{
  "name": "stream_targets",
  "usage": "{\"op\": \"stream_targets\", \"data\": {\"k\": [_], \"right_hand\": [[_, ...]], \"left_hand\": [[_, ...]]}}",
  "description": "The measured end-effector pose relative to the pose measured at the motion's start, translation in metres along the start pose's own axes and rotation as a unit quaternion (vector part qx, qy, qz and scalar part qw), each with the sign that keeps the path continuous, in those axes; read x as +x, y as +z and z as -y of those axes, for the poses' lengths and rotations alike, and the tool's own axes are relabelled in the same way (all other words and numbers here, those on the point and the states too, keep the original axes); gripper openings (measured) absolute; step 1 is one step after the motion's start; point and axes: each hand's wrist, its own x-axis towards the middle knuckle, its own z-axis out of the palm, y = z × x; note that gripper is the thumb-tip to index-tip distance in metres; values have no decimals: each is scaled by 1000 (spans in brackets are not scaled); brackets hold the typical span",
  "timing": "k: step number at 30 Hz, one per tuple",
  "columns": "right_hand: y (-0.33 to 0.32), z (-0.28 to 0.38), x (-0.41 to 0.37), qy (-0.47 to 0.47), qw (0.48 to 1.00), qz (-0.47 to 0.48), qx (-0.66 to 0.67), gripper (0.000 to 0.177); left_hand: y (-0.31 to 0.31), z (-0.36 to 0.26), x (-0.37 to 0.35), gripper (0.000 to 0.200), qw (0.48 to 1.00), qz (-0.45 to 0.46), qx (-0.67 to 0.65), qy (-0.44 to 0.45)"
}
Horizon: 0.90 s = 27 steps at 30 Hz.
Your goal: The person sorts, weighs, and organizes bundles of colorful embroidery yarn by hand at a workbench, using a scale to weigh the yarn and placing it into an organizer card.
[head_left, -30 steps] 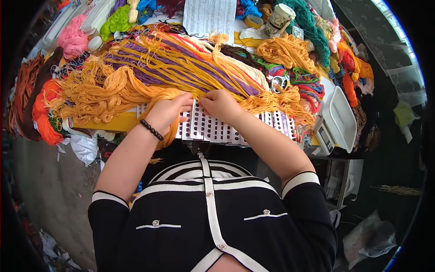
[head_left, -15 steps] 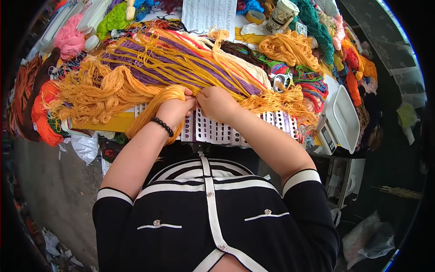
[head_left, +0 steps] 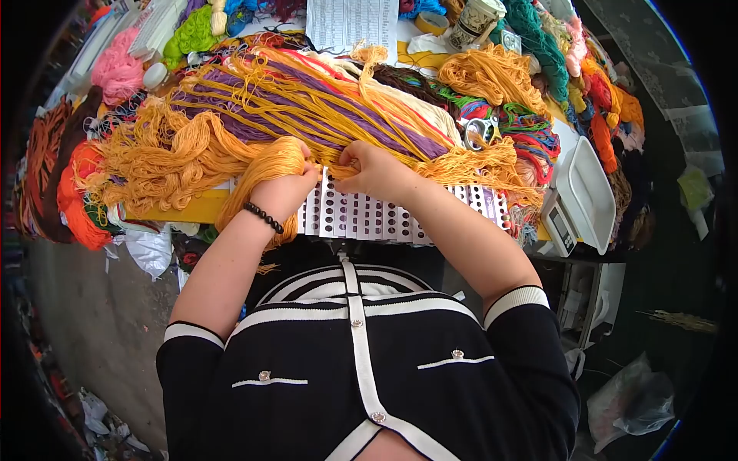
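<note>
My left hand point(head_left: 286, 184) grips a thick hank of golden-orange yarn point(head_left: 265, 165) that drapes over my wrist and down past the table edge. My right hand point(head_left: 374, 170) pinches strands of the same yarn just beside the left, over a white perforated card point(head_left: 369, 219) with rows of holes. A black bead bracelet sits on my left wrist. Behind the hands lie long bundles of yellow, purple, red and cream yarn point(head_left: 323, 107) fanned across the table.
A white digital scale point(head_left: 578, 203) stands at the right. Scissors point(head_left: 478, 132) lie among multicoloured threads. A printed sheet point(head_left: 350, 23), a cup point(head_left: 477, 19), pink yarn point(head_left: 117, 69) and orange skeins point(head_left: 77, 192) crowd the table. A plastic bag point(head_left: 626, 399) lies on the floor.
My left hand has closed tighter on the orange hank and drawn toward the right hand. Both hands have moved slightly up over the card's top edge.
</note>
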Motion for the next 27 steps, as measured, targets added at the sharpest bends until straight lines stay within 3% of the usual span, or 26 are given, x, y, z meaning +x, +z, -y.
{"op": "stream_targets", "data": {"k": [1,2,3,4,5,7,8,9,10,11,12,13,14,15,16,17,19,21,23,24,25,27], "right_hand": [[0,-2,0,-7,1000,-4,-2,43],[0,-4,1,-8,1000,-5,-1,43],[0,-7,3,-4,1000,-3,8,39],[0,-9,5,-1,1000,-2,18,36],[1,-12,7,-3,1000,-5,20,36],[4,-16,11,24,989,39,144,25],[5,-16,10,22,988,37,145,25],[8,-15,8,23,971,22,236,20],[8,-15,7,24,945,7,325,16],[7,-14,8,23,945,4,326,16],[6,-14,8,22,938,31,346,15],[6,-15,8,23,928,58,366,15],[7,-11,7,40,932,36,359,14],[4,-8,4,42,931,34,360,14],[-1,-2,1,83,937,43,335,14],[-5,2,-1,123,941,53,310,15],[-9,7,-5,126,945,78,290,21],[-10,12,-6,130,950,71,276,13],[-6,-2,3,133,952,72,266,14],[-3,-5,4,129,943,56,300,15],[-2,-7,5,126,933,40,335,17],[-6,6,-2,173,942,28,285,18]], "left_hand": [[0,0,0,21,1000,0,1,1],[-3,-2,0,18,987,20,-151,-55],[-7,-5,0,16,948,40,-297,-110],[-15,-7,-2,13,876,49,-468,-106],[-19,-15,-5,13,878,50,-465,-104],[-22,-30,-10,11,781,20,-613,-118],[-18,-25,-8,14,778,17,-614,-135],[-15,-17,-5,14,779,19,-612,-132],[-13,-6,-2,18,776,58,-617,-119],[-14,-9,-1,23,771,99,-620,-106],[-12,-12,-3,33,812,96,-560,-134],[-7,-17,-6,33,811,99,-560,-135],[-2,-23,-9,37,869,94,-471,-118],[1,-26,-10,41,917,87,-377,-98],[13,-15,-7,46,921,102,-376,-18],[17,-13,-6,46,920,104,-377,-19],[22,-7,-5,47,962,139,-215,90],[10,-12,-8,48,962,153,-217,66],[-3,-4,-6,45,913,146,-377,-50],[-12,-2,-9,41,863,109,-484,-90],[-28,0,-12,40,858,66,-497,-110],[-63,12,-21,42,820,31,-566,-79]]}}
